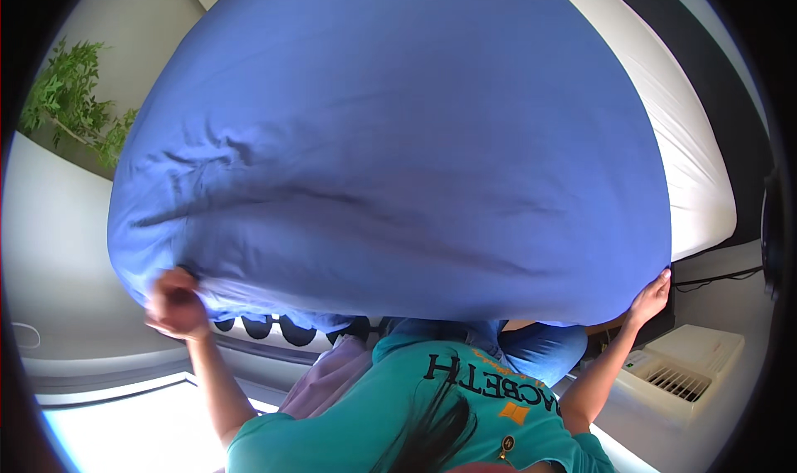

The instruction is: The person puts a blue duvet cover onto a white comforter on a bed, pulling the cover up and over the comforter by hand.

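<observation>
A large blue bedsheet [465, 124] is spread over the bed in front of me, with wrinkles on its left side and along the near part. My right hand [651, 300] grips the sheet's near right corner, its fingers hooked at the edge and partly hidden. At the near left corner is my left hand [176, 305], smeared by motion with the fingers seemingly curled. Whether it has hold of the cloth cannot be made out. The near edge of the sheet hangs just in front of my lap.
White bedding [689, 166] shows beyond the sheet on the right. A leafy green plant [70, 99] stands at the far left. To my right is a cream vented appliance [681, 382], with dark cables [718, 279] above it. Dark round shapes [295, 332] line the area under the near edge.
</observation>
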### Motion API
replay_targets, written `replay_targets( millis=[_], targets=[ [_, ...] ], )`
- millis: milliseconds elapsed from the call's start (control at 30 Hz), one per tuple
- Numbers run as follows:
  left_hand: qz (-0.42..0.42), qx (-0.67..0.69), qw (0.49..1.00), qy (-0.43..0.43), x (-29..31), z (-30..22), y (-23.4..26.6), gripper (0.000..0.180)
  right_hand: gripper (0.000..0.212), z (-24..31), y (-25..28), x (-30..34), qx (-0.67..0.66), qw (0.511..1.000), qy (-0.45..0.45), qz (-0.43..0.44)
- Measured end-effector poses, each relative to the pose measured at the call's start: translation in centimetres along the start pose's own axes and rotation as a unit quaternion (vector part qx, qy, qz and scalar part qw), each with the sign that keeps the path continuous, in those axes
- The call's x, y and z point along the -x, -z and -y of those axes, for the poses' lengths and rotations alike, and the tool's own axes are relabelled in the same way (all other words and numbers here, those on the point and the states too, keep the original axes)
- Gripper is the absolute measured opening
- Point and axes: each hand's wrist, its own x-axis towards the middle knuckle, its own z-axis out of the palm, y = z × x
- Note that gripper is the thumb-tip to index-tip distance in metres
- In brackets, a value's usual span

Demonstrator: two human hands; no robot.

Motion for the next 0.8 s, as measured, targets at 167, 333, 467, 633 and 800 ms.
replay_targets(
  millis=[167, 333, 467, 633, 800],
  targets=[
    [-0.466, -0.351, 0.679, 0.447, -2.1, 5.0, 11.3, 0.070, 0.052, 0.5, -0.2, -0.4, 0.000, 0.999, -0.023, -0.023],
    [-0.455, -0.173, 0.760, 0.431, 2.7, 10.3, 21.4, 0.066, 0.056, -1.5, -1.1, -0.8, -0.017, 0.998, -0.051, 0.040],
    [-0.540, -0.449, 0.615, 0.358, 3.8, 10.7, 16.6, 0.059, 0.055, -0.1, 1.6, -1.4, 0.073, 0.997, -0.011, 0.009],
    [-0.356, -0.506, 0.688, 0.380, 6.0, 12.7, 11.4, 0.058, 0.052, -1.4, -0.3, -0.3, 0.019, 0.999, -0.020, -0.019],
    [-0.188, -0.410, 0.782, 0.430, 6.6, 13.6, 8.4, 0.057, 0.050, -0.7, -1.2, 0.6, -0.107, 0.994, -0.034, 0.012]
  ],
)
